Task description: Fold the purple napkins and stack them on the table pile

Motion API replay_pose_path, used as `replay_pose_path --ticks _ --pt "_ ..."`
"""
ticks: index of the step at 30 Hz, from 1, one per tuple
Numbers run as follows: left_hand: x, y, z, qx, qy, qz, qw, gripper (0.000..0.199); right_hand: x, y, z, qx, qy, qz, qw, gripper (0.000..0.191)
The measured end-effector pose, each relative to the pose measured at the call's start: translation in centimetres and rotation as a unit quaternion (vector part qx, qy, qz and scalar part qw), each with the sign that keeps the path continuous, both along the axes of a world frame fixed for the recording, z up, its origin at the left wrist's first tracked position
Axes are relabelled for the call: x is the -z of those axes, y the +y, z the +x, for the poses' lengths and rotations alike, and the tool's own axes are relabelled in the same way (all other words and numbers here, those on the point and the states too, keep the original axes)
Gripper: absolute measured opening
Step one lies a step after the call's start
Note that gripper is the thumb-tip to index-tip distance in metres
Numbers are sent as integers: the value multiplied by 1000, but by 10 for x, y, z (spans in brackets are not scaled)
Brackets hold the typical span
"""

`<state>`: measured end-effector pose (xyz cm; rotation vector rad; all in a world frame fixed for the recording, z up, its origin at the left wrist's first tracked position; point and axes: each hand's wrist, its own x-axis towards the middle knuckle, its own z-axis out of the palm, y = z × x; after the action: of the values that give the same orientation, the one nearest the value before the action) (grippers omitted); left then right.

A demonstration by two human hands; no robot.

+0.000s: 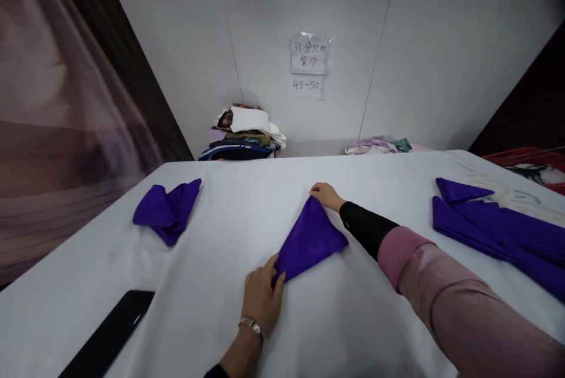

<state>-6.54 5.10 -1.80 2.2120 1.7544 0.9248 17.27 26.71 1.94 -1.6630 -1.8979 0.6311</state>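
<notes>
A purple cloth napkin (pixel 311 239), folded into a triangle, lies on the white-covered table (pixel 212 307) in front of me. My right hand (pixel 325 195) pinches its far, top corner between thumb and fingers. At the near left corner, my left hand (pixel 265 292) grips the cloth with thumb and fingers on its edge. The napkin's right corner rests free on the table. A bracelet or watch sits on my left wrist.
A crumpled purple napkin (pixel 165 213) lies at the left, more purple cloths (pixel 498 225) at the right. A black flat object (pixel 110 334) rests near the front left. Stacked clothes (pixel 247 131) and a lilac cloth bundle (pixel 373 146) stand behind the table's far edge, below paper signs (pixel 309 63).
</notes>
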Motion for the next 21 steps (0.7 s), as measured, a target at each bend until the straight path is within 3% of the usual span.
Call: replay_pose_path --ticks 11,17,21 --pt "2 6 -4 -3 4 2 1000 31 21 2 3 33 -55 28 998 17" --pt "3 5 -4 -2 15 8 1000 32 18 3 7 30 -36 80 996 30" --pt "2 6 -4 -1 17 8 1000 31 13 -1 9 -25 -36 114 992 29"
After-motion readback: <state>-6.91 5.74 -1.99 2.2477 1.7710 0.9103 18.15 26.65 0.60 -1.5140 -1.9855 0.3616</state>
